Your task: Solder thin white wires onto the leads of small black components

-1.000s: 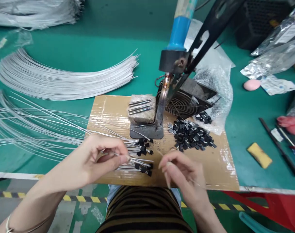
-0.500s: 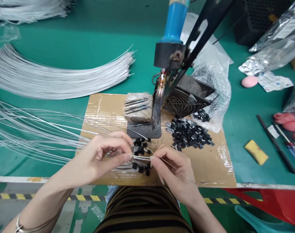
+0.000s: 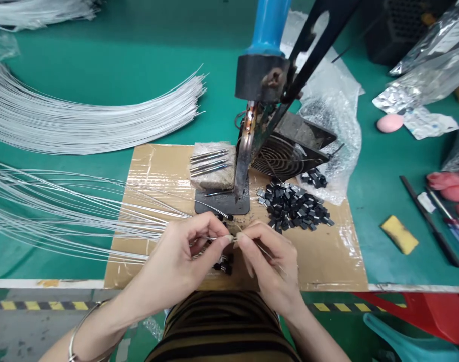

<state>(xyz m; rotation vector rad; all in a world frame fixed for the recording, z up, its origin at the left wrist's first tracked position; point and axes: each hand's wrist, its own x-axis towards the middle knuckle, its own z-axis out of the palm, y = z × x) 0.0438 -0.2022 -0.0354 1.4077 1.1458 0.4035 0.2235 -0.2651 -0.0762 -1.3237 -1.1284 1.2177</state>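
Note:
My left hand (image 3: pixel 194 251) pinches a thin white wire between thumb and index finger, over the cardboard (image 3: pixel 320 261). Almost touching it, my right hand (image 3: pixel 269 261) is closed on the end of a thin wire, part of which trails across the palm. The small tip between the two hands is mostly covered by fingers. Black connectors (image 3: pixel 224 265) on wire ends lie under and beside my left hand. Long white wires (image 3: pixel 139 208) run off to the left. Just beyond my hands is the black base plate (image 3: pixel 222 201) of an upright iron with a blue handle (image 3: pixel 269 25).
Loose black connectors (image 3: pixel 293 206) are piled at the right of the cardboard, before a black fan (image 3: pixel 282 156). A block (image 3: pixel 214 178) holds metal tips. A thick wire bundle (image 3: pixel 101 125) lies at back left, a yellow sponge (image 3: pixel 399 235) at right.
My left hand has moved right, up close to my right hand, and now covers more of the connectors. The wire length between the fingertips shows shorter. The view has shifted slightly.

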